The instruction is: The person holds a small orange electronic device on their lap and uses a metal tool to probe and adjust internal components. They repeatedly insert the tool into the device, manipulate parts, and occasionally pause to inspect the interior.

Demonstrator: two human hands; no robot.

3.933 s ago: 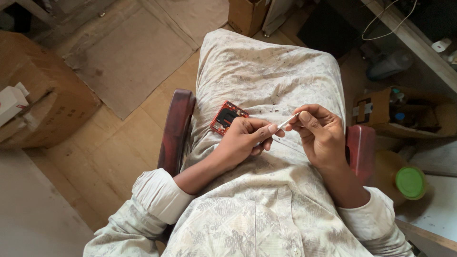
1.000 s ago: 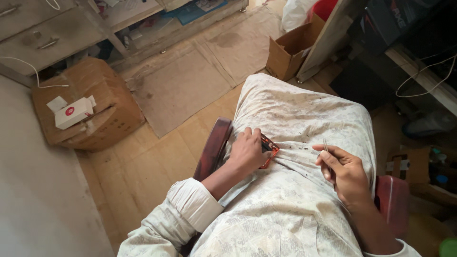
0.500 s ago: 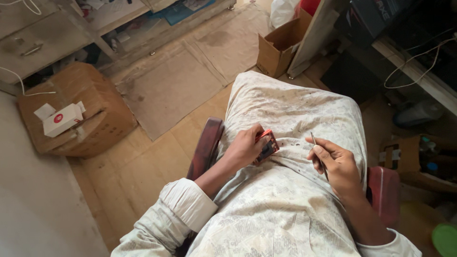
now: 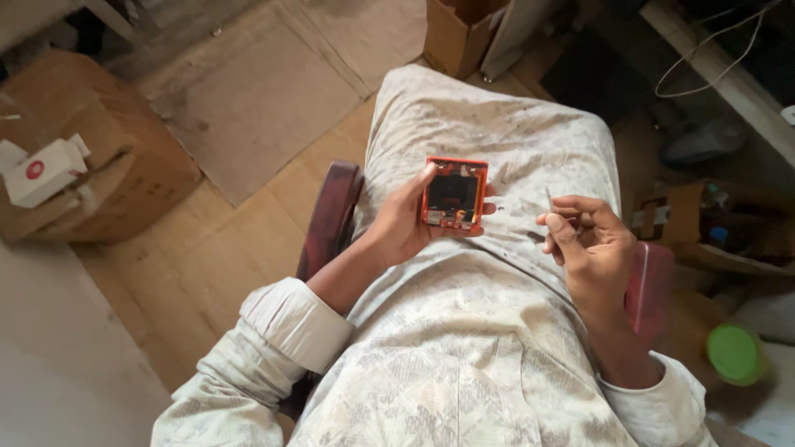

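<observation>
— Cardboard first, at the far left: what is sitting there?

— A brown cardboard box (image 4: 99,178) is standing on the wooden floor (image 4: 207,273), and a small white carton (image 4: 45,171) with a red dot is lying on top of it. A flat sheet of cardboard (image 4: 248,99) is lying on the floor beyond it.

— And moving inward?

— The person is sitting in a chair with dark red armrests (image 4: 331,215), wearing a pale patterned garment. The left hand (image 4: 406,223) is holding a small orange device (image 4: 453,193) with its back off, above the lap; the grip is clamped on it, thumb pressing on the left edge and fingertips wrapping round the right side. A dark part and small components are showing inside the frame.

— What is the right hand doing?

— The right hand (image 4: 588,240) is hovering just beside the device, apart from it, its grip pinched together on a thin metal tool (image 4: 548,199) that is pointing upward.

— And at the far right?

— A round green lid (image 4: 734,353) is lying low at the edge, and a white cable (image 4: 704,58) is looping over a shelf above.
</observation>
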